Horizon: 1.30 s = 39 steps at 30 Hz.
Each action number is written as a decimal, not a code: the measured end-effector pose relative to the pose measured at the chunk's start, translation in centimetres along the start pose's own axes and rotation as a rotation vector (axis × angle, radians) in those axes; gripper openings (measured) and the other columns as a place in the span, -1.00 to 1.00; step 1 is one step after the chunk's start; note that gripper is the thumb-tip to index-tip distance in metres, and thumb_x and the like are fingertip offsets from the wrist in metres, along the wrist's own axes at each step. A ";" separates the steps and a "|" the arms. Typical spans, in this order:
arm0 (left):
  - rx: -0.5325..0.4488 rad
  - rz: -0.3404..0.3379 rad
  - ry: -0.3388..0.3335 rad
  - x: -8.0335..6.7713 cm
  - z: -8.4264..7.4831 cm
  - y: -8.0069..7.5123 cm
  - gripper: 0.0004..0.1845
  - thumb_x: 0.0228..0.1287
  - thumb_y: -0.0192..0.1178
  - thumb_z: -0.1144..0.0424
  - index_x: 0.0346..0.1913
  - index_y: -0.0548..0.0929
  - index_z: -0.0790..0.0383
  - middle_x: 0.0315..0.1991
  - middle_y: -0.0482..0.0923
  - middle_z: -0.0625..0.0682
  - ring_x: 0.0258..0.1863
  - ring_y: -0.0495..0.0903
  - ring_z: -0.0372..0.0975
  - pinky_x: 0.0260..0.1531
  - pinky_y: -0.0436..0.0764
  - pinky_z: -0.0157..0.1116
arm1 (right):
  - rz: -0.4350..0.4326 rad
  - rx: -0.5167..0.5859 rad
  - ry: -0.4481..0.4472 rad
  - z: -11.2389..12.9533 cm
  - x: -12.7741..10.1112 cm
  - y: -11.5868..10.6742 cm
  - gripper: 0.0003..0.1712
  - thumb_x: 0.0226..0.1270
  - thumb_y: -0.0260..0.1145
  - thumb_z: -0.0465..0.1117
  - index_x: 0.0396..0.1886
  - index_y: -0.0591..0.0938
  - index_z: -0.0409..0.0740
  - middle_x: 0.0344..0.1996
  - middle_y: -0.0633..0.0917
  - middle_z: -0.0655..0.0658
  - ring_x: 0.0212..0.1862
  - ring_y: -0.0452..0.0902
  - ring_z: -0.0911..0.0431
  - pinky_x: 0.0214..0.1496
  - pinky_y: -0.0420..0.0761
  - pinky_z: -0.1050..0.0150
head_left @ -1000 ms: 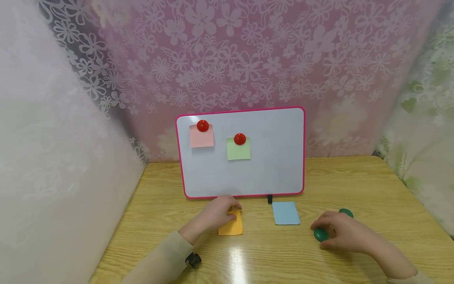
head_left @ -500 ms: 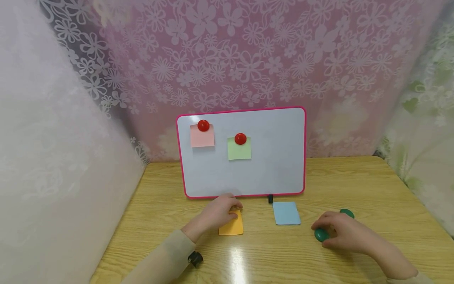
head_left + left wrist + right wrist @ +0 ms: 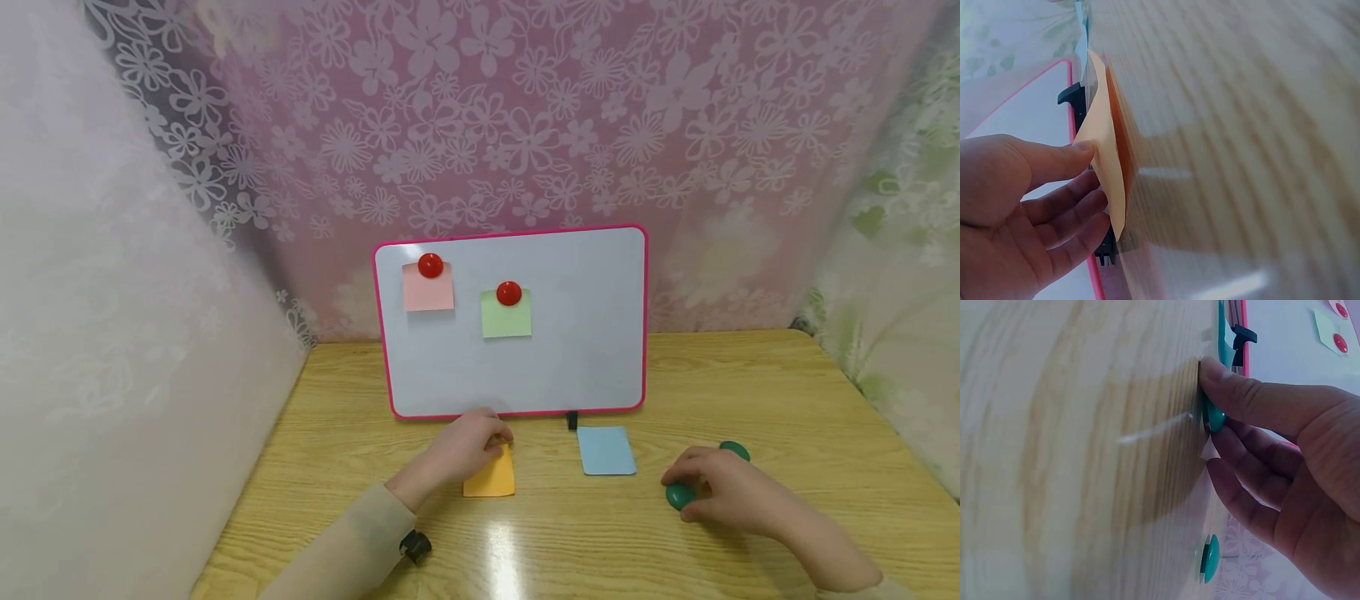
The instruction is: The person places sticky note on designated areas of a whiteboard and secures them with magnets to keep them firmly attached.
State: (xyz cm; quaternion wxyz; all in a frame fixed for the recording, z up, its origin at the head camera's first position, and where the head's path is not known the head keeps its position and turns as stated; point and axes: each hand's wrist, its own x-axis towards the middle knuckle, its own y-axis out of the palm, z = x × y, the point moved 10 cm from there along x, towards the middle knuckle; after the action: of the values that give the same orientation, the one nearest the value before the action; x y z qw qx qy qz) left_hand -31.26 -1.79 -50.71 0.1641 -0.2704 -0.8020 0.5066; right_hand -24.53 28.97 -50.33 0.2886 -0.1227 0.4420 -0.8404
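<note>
1. The left hand (image 3: 459, 450) lies on the wooden table (image 3: 750, 375) just in front of the whiteboard's lower edge; in the left wrist view its thumb and fingers (image 3: 1063, 209) pinch the near edge of an orange sticky note (image 3: 491, 479), which is peeled up off the wood while its far part lies on the table at 5 o'clock of the hand
2. The pink-framed whiteboard (image 3: 585, 333) stands upright at 12 o'clock of the left hand, against the flowered curtain; a pink sticky note (image 3: 427, 292) under a red magnet (image 3: 430, 265) sits at its upper left, and a green sticky note (image 3: 506, 317) under a second red magnet (image 3: 508, 292) sits at 4 o'clock of the first pair
3. A blue sticky note (image 3: 606, 451) lies flat on the table between the two hands, just in front of the board's small black foot (image 3: 572, 420), touching neither hand
4. The right hand (image 3: 723, 492) rests on the table at 3 o'clock of the blue note; its thumb and curled fingers (image 3: 1260, 481) grasp a green magnet (image 3: 678, 496), pressed against the wood at the hand's 9 o'clock side
5. A second green magnet (image 3: 735, 451) sits on the table at 12 o'clock of the right hand, just beside the knuckles; whether it touches them I cannot tell
</note>
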 end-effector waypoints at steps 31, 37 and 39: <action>0.026 -0.022 0.021 0.1 -0.1 0.1 -0.85 0.41 0.42 0.38 -0.11 0.86 0.04 -0.15 0.67 -0.19 -0.13 0.61 -0.32 -0.06 0.62 -0.39 | -0.023 -0.006 -0.022 -0.3 -0.5 -0.5 -0.49 0.13 0.72 -0.07 0.06 0.79 -0.07 -0.05 0.71 0.10 -0.06 0.64 0.22 -0.07 0.72 0.25; 0.025 -0.020 0.028 0.0 -0.2 -0.1 -0.86 0.40 0.43 0.38 -0.15 0.85 0.03 -0.18 0.66 -0.18 -0.16 0.60 -0.33 -0.09 0.61 -0.39 | -0.021 -0.006 -0.014 -0.5 -0.4 -0.5 -0.49 0.13 0.72 -0.06 0.06 0.79 -0.05 -0.05 0.70 0.12 -0.05 0.64 0.23 -0.06 0.71 0.25; 0.020 -0.023 0.033 0.0 -0.3 -0.2 -0.87 0.40 0.43 0.38 -0.18 0.84 0.04 -0.20 0.65 -0.18 -0.17 0.59 -0.32 -0.10 0.61 -0.39 | -0.018 -0.007 -0.011 -0.5 -0.4 -0.4 -0.50 0.13 0.72 -0.05 0.06 0.78 -0.04 -0.05 0.70 0.12 -0.04 0.64 0.23 -0.05 0.71 0.25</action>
State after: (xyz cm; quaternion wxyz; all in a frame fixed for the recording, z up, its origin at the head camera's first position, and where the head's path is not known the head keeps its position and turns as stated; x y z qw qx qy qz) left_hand -31.15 -1.66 -50.45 0.1860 -0.2680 -0.7972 0.5080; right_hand -24.58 29.73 -50.24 0.2830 -0.1321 0.4424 -0.8407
